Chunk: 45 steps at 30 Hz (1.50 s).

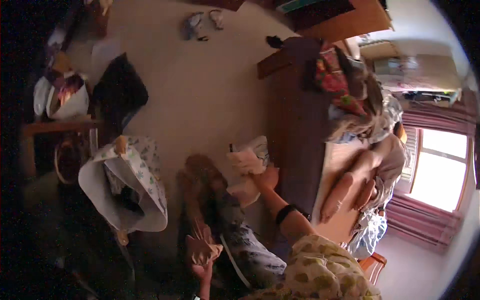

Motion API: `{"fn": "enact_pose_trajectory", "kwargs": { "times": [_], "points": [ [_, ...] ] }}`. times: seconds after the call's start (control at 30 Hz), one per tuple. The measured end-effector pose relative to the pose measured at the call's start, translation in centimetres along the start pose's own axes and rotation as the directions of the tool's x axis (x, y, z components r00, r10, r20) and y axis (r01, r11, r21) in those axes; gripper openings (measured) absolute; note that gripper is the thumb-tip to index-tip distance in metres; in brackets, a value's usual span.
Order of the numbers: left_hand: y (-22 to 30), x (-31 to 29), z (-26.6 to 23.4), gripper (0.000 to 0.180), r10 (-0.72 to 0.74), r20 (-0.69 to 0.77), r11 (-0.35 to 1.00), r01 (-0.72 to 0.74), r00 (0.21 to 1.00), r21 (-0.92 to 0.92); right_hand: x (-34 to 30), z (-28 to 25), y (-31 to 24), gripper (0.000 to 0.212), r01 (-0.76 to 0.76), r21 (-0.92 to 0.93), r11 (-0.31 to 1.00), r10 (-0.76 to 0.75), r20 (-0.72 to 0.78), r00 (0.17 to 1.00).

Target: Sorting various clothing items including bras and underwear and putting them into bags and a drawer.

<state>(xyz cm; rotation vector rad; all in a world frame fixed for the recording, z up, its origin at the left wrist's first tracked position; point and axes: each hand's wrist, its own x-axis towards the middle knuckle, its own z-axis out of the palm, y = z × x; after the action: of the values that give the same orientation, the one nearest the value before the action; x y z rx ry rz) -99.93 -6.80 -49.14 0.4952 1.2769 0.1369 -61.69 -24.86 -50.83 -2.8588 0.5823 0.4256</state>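
Note:
Low in the middle, my left hand (202, 271) is closed on a beige-brown cloth (201, 249), which bunches up above the fingers. My right hand (267, 178), reaching out beside the dark side of the bed, grips a pale crumpled cloth (246, 161); part of it hangs below the wrist, and blur hides its exact kind. A white fabric laundry basket (156, 175) with a green leaf print and wooden handles stands to the left, with dark and light cloth inside. My feet and patterned trousers (242, 245) show between the hands.
Heaped clothes (340, 82) lie on the bed (295, 125), where another person's bare legs (350, 190) stretch out. A black cloth or bag (120, 90) is at the left, near a wooden stand (60, 126) with bags on it. Small items (194, 25) lie on the far floor.

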Motion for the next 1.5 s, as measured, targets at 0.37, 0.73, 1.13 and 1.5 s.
{"fn": "enact_pose_trajectory", "kwargs": {
  "times": [0.37, 0.73, 1.13, 1.5],
  "points": [
    [9.0, -6.9, 12.9, 0.053, 0.106, 0.341, 0.816, -0.278, 0.934, 0.507, -5.6, -12.5, -1.2, 0.054, -0.129, 0.830, 0.542, -0.047, 0.183, 0.982],
    [17.2, -14.9, 35.7, 0.057, 0.255, 0.496, 0.258, -0.553, 0.830, 0.793, -1.4, -24.8, -8.3, 0.049, -0.438, 0.837, 0.327, -0.126, 0.498, 0.858],
    [23.8, -10.0, 47.6, 0.062, 0.439, 0.452, 0.222, -0.581, 0.777, 0.783, 6.8, -34.5, -9.4, 0.045, -0.446, 0.893, 0.058, -0.150, 0.449, 0.881],
    [29.7, -6.1, 60.7, 0.068, 0.405, 0.476, 0.390, -0.618, 0.781, 0.682, 12.3, -36.1, -14.7, 0.040, -0.498, 0.867, -0.007, -0.045, 0.497, 0.866]
  ]
}}
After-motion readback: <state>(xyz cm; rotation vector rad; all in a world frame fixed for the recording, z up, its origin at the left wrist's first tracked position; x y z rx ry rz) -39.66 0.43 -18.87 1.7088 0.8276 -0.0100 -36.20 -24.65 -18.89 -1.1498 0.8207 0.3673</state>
